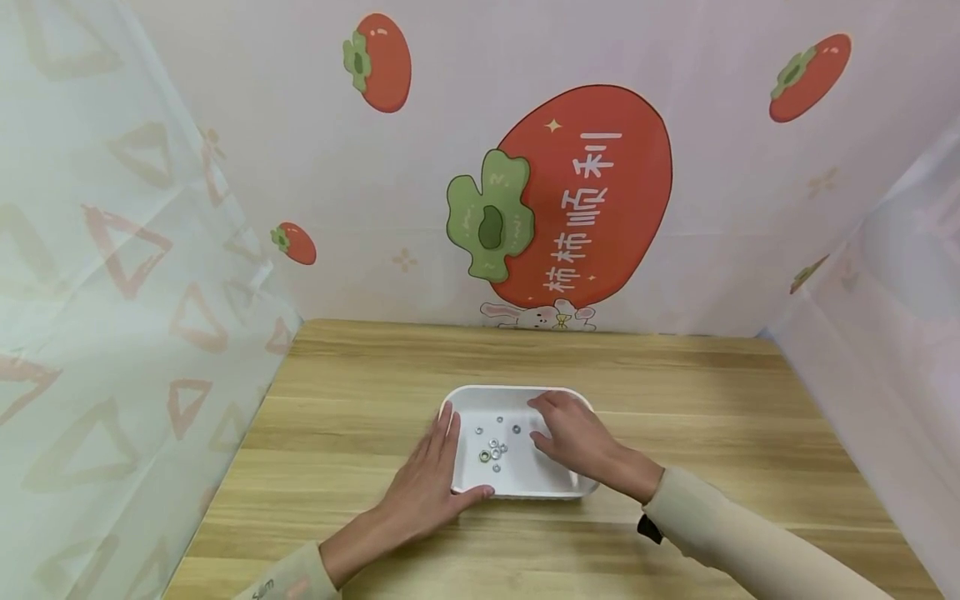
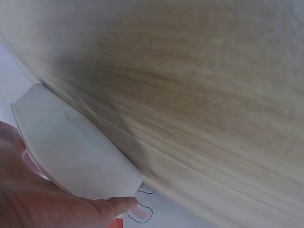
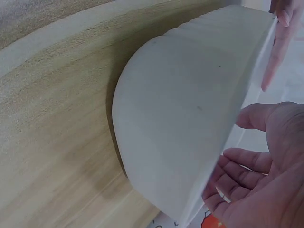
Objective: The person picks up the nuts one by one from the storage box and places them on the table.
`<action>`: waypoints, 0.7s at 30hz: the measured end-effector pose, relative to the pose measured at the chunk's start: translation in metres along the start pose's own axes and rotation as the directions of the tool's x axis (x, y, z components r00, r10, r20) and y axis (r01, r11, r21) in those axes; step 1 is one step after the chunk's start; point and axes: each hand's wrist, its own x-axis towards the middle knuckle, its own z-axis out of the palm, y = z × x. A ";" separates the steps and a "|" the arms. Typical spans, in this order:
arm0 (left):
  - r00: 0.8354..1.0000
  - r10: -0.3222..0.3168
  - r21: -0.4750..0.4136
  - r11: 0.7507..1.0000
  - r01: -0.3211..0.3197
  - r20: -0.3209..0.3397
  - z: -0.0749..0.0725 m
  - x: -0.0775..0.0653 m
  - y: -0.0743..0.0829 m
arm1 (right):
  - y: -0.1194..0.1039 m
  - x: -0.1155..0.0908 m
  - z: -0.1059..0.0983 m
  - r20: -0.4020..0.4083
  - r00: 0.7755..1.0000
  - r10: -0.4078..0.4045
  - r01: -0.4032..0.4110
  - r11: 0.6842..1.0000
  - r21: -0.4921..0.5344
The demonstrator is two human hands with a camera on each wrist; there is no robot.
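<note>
A white plastic tray (image 1: 525, 486) with rounded corners stands on the wooden table. Several small metal ring-like pieces, apparently nuts (image 1: 495, 454), lie loose on the left half of its floor; one has a yellowish tint. My left hand (image 1: 423, 483) rests on the tray's left side, fingers straight along the rim and thumb across the near edge. Over the tray's right part hovers my right hand (image 1: 573, 435), its fingers slightly bent and thumb apart, nothing visible between them. The right wrist view shows this hand (image 3: 270, 166) beyond the tray's outer wall (image 3: 175, 104).
The wood-grain table (image 1: 360, 358) reaches back to a wall sheet (image 1: 712, 275) printed with persimmons. Patterned sheets also hang along the left and right sides. A small black object (image 1: 649, 529) shows at the right wrist.
</note>
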 end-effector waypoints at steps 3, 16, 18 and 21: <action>1.000 -0.014 -0.004 1.000 0.014 0.019 -0.001 0.000 0.001 | 0.001 0.002 0.006 0.015 1.000 -0.004 0.005 1.000 -0.017; 1.000 -0.009 0.014 1.000 0.009 0.005 -0.001 0.000 0.001 | -0.007 0.012 0.019 0.065 0.998 -0.004 0.004 1.000 0.010; 1.000 -0.014 0.015 1.000 0.014 0.013 -0.002 0.000 0.001 | -0.008 0.013 0.020 0.071 0.997 0.005 -0.006 1.000 0.019; 0.999 -0.024 0.021 0.999 0.023 0.024 -0.002 0.001 0.002 | -0.008 0.015 0.023 0.066 0.998 0.014 -0.016 1.000 0.024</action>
